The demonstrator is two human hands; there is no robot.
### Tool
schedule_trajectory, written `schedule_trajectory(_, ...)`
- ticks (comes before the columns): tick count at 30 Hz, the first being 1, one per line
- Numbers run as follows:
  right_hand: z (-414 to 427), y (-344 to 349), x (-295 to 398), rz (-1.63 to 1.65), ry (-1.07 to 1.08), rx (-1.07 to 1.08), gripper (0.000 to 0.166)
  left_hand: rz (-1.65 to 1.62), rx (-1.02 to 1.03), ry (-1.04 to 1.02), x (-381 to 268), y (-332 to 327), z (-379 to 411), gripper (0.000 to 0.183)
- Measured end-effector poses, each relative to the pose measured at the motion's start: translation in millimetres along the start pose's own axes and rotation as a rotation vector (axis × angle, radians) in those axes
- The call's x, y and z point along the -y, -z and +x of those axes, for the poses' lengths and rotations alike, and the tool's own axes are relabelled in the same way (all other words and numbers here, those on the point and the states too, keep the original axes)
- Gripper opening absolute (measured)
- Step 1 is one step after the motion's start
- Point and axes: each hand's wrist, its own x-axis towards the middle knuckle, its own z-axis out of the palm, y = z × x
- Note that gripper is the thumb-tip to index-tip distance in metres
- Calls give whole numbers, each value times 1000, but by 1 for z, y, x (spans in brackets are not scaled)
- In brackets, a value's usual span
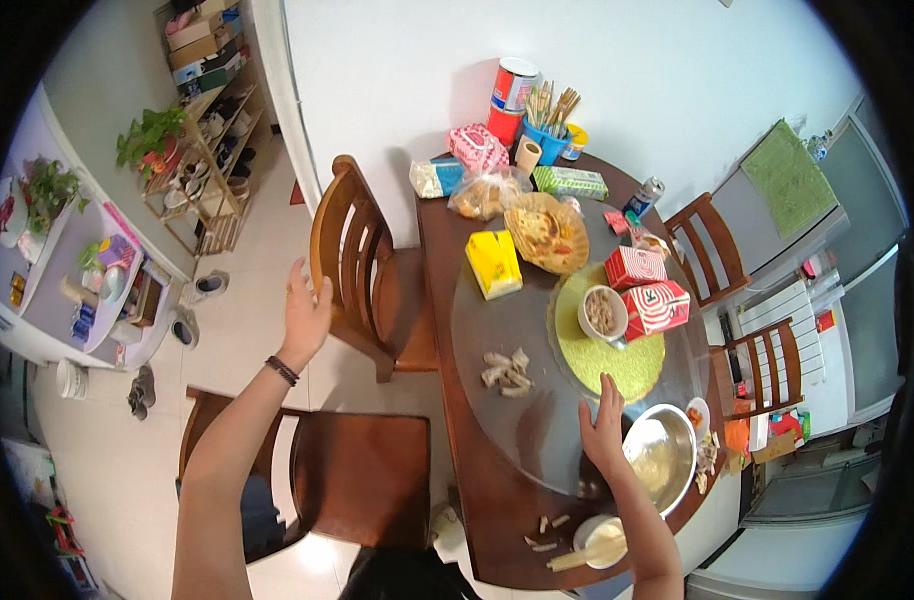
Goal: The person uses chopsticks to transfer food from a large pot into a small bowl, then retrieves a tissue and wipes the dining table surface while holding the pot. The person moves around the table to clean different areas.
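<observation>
My left hand (pixel 307 319) is raised over the floor beside a wooden chair (pixel 352 262), fingers apart, holding nothing; a dark beaded bracelet circles the wrist. Above the dining table my right hand (pixel 603 431) is empty, its fingers spread, near the edge of the round green mat (pixel 577 360). On that mat stand a bowl of shredded food (pixel 603 313) and red-and-white boxes (pixel 656 309). Several pale pieces (pixel 507 373) lie on the glass turntable (pixel 487 442). Beside my right forearm are a steel basin (pixel 674 450) and a bowl (pixel 599 531) with chopsticks (pixel 569 560) across it.
Flatbread (pixel 536 229) lies in a paper-lined plate near a yellow packet (pixel 494 264). Behind are a can (pixel 644 196), a bagged food item (pixel 487 196), wipes and a blue holder (pixel 545 141) of sticks. Another chair (pixel 359 480) stands at the near left, and shoes (pixel 183 328) lie on the floor.
</observation>
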Motion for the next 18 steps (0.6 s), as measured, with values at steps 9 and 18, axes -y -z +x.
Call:
schedule_trajectory(9, 194, -45, 69, -25, 200, -141, 13, 263, 14, -201, 51, -115, 148, 66)
schedule_trajectory(18, 424, -147, 101, 166, 329, -190, 17, 293, 0, -309, 75, -152, 192, 61)
